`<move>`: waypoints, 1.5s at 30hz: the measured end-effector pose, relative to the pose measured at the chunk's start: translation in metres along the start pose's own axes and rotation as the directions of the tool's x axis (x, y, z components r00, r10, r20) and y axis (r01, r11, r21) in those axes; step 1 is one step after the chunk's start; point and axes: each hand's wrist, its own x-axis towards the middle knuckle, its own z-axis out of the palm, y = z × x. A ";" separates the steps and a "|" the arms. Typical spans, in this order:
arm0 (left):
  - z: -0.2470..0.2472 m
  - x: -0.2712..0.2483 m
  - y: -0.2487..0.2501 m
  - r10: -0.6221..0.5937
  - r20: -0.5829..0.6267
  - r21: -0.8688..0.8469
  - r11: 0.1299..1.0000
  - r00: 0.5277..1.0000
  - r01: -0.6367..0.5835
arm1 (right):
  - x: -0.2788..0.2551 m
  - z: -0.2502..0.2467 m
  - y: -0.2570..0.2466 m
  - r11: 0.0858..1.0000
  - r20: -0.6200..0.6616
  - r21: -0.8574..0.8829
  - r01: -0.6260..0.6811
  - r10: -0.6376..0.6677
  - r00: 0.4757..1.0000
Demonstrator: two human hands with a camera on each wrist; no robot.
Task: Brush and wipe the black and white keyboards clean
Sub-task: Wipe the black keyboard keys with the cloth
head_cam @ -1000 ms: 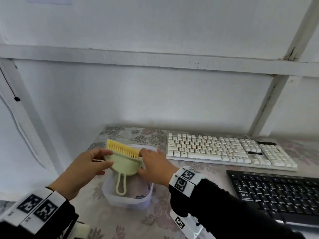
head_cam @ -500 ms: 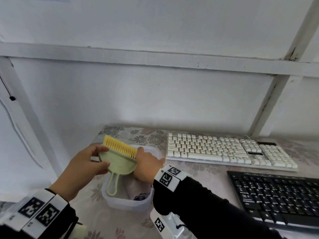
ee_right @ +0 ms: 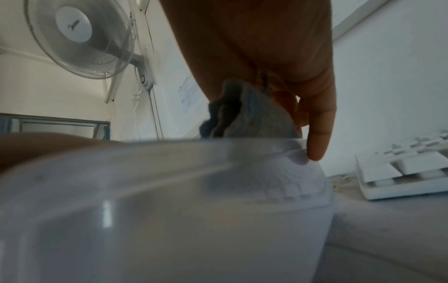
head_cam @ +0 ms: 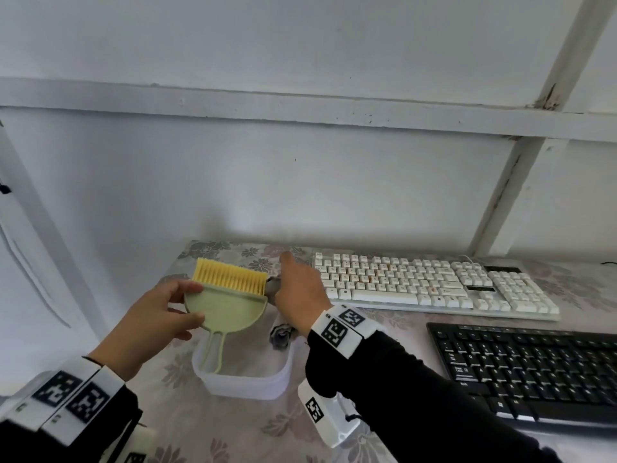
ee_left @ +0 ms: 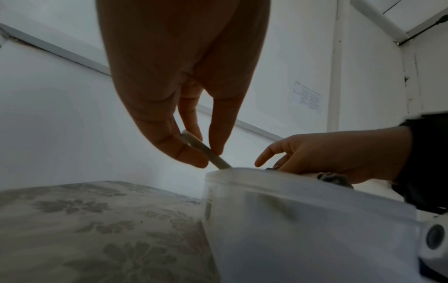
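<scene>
The left hand (head_cam: 157, 315) pinches the pale green dustpan (head_cam: 230, 307) by its left edge, thumb below and fingers above, holding it over the clear plastic tub (head_cam: 247, 382). The pan's thin handle points down into the tub, and the yellow brush bristles (head_cam: 230, 279) stand up along its far edge. From the left wrist view the thumb and fingertips (ee_left: 194, 126) close on the pan's thin rim just above the tub wall (ee_left: 303, 220).

The right hand (head_cam: 300, 295) sits at the right side of the tub, just beside the dustpan, fingers curled around a bunched grey cloth (head_cam: 282, 335); the cloth hangs partly over the tub's right rim. In the right wrist view the cloth (ee_right: 244, 113) is gathered in the palm while one straight finger (ee_right: 320, 130) points down to the tub's rim (ee_right: 218, 153).

The white keyboard (head_cam: 434, 282) lies flat on the flowered counter (head_cam: 207, 426) to the right of the tub, near the wall, its left end close to the right hand. The black keyboard (head_cam: 534, 372) lies right of the tub too, nearer the person, partly behind the right sleeve (head_cam: 417, 396). A wall fan (ee_right: 80, 38) shows in the right wrist view, beyond the tub.
</scene>
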 end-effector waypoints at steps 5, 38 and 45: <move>0.009 0.004 0.007 -0.026 0.028 -0.006 1.000 0.999 0.026 | -0.006 -0.018 0.008 0.989 -0.021 0.125 -0.085 0.088 0.996; 0.020 -0.010 0.030 -0.098 0.020 0.402 0.912 0.995 0.082 | -0.051 -0.059 0.080 0.475 0.348 0.758 -0.447 0.286 0.893; 0.049 -0.021 0.078 0.083 0.030 0.659 0.748 0.996 -0.082 | -0.063 -0.148 0.177 0.584 0.096 0.713 -0.387 0.466 0.880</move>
